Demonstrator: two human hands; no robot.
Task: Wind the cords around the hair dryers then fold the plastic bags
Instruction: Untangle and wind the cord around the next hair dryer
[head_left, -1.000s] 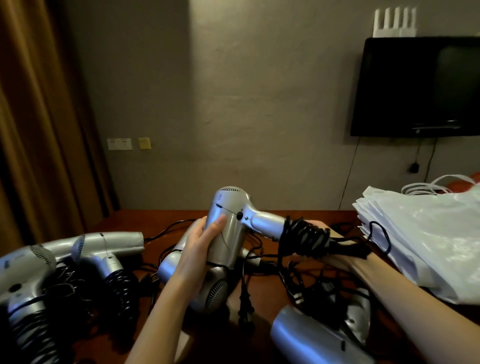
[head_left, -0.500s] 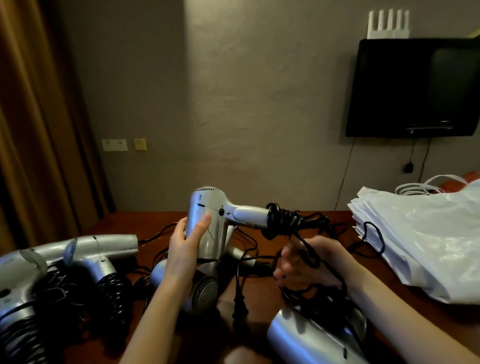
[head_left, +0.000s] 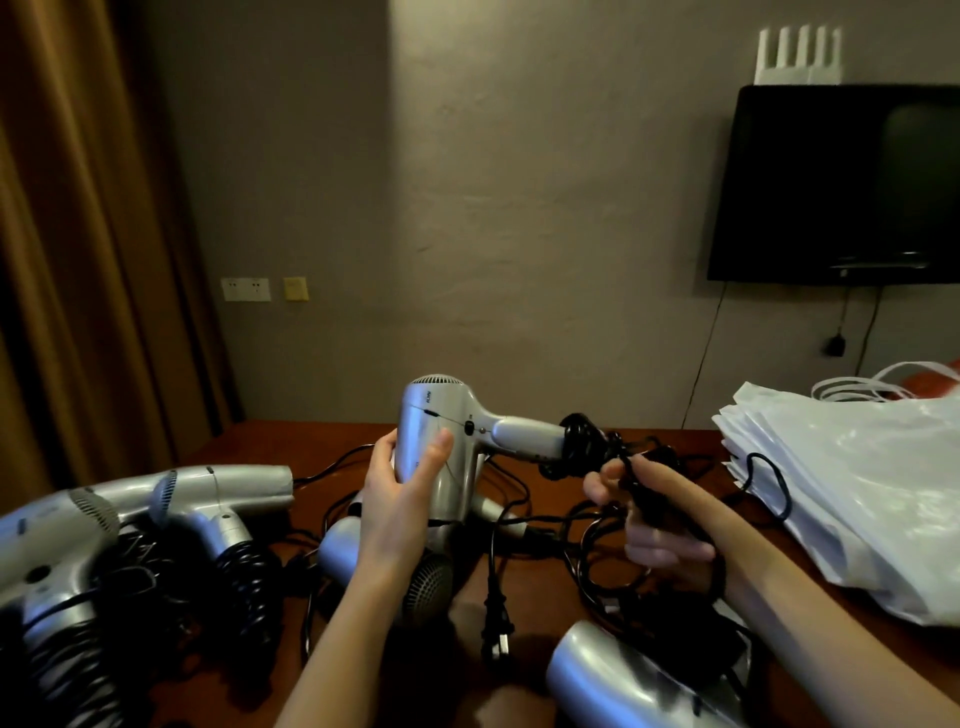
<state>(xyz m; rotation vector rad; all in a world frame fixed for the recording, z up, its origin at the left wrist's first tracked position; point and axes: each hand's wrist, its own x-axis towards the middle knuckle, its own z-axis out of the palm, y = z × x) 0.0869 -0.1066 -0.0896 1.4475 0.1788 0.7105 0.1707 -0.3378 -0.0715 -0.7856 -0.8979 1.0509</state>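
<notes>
My left hand (head_left: 402, 493) grips the body of a silver hair dryer (head_left: 447, 431), held up over the table with its handle pointing right. A black cord (head_left: 584, 441) is coiled round the end of that handle. My right hand (head_left: 652, 514) holds the loose part of this cord just right of the coil, and cord loops hang round my wrist. A stack of white plastic bags (head_left: 852, 483) lies at the right of the table.
Two silver dryers (head_left: 218, 499) with wound cords lie at the left. Another dryer (head_left: 415, 566) lies under my left hand, and one more (head_left: 634, 680) near the front edge. Loose black cords and a plug (head_left: 496, 629) cover the brown table (head_left: 291, 441). A TV (head_left: 841, 187) hangs on the wall.
My right hand has come back from behind the handle to its near right side, carrying cord. Over the second the coil has bunched at the handle's end. The dryer stays held up.
</notes>
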